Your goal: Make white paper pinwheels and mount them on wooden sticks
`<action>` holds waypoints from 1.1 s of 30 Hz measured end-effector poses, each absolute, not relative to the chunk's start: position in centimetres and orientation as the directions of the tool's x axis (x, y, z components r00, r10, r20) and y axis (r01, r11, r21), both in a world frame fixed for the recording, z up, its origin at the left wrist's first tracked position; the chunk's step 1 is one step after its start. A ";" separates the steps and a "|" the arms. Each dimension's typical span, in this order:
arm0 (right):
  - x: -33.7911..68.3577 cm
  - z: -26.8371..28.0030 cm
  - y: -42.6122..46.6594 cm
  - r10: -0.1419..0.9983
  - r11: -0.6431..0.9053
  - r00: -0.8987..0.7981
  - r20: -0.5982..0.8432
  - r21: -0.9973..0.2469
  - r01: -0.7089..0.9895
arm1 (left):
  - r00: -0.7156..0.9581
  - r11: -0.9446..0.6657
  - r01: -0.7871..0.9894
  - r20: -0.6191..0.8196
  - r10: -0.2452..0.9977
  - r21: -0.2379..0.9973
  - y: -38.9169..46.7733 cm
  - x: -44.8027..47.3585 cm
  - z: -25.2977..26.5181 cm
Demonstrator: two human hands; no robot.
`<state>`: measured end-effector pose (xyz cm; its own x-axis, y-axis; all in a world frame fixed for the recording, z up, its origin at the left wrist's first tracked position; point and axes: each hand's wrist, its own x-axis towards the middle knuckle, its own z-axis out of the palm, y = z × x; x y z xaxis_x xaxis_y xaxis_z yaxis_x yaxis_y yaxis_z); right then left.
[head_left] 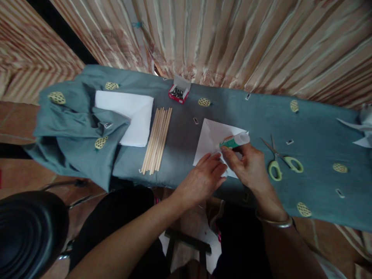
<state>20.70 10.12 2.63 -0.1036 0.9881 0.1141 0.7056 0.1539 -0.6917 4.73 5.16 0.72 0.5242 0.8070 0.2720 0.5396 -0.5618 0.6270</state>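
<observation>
A square sheet of white paper (207,133) with folded-looking creases lies on the cloth in front of me. My left hand (203,176) is at its near edge, some fingers resting on the sheet, with a bit of paper between forefinger and thumb. In my right hand (247,161) is what looks like a glue stick (231,142), green with a white end, tilted low over the paper. Its lower tip is partly hidden by my fingers. Green-handled scissors (277,155) lie with blades apart to the right of that hand.
Several thin wooden sticks (157,139) lie left of the paper, beside a stack of white sheets (136,120) partly covered by bunched cloth (81,124). A small red box (178,94) of metal pieces stands open behind. White paper scraps (362,131) lie far right. A black stool (31,232) stands lower left.
</observation>
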 end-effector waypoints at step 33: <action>21.7 3.5 8.2 0.962 -0.270 -0.067 -0.264 -0.893 -0.359 | 0.147 0.387 -0.599 -0.379 0.914 0.701 7.0 4.8 3.2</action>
